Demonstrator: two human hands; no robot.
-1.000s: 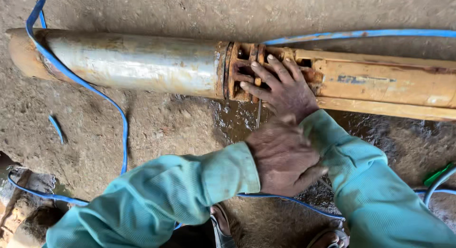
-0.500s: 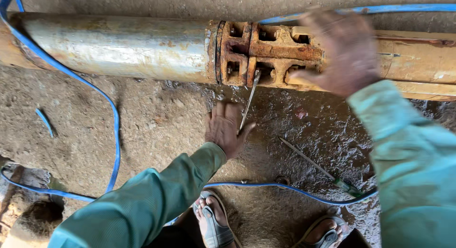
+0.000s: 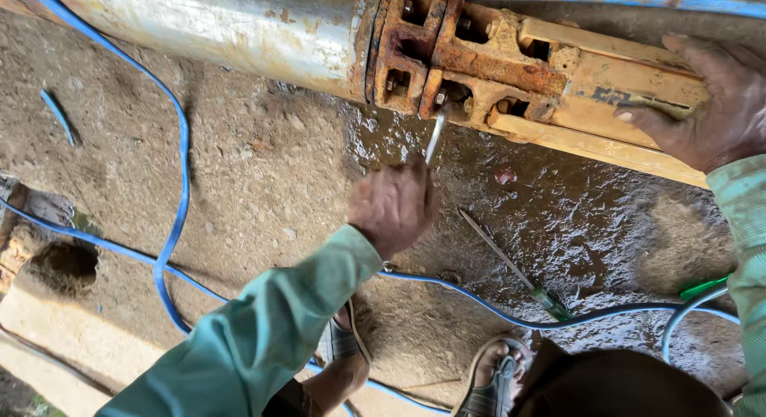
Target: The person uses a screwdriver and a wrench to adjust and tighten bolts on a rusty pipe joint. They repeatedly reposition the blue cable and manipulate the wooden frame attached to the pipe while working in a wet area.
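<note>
View from the head, looking down at wet ground (image 3: 263, 169). A long pump (image 3: 239, 30) lies horizontally across the top of the view: a grey steel casing at left, a rusty flange (image 3: 415, 46) in the middle, a yellowish section (image 3: 630, 106) at right. Its long axis runs left to right, dipping slightly toward the right.

The left hand (image 3: 392, 205) is closed around the lower end of a spanner (image 3: 434, 138); this grip is clamped on the tool. The spanner is a thin bright bar whose long axis runs nearly straight away from the hand, up to the flange's lower edge, where its far end meets a bolt; whether it is seated on the bolt cannot be made out. The flange thus lies directly beyond the left hand, which is the nearer of the two to it.

The right hand (image 3: 702, 106) lies on the yellowish section, well to the right of the flange, fingers spread and curled over the body rather than gripping a tool.

A screwdriver (image 3: 515, 265) lies loose on the ground between the hands, apart from both. A blue cable (image 3: 179, 169) loops across the ground. Sandalled feet (image 3: 491, 381) show at bottom.
</note>
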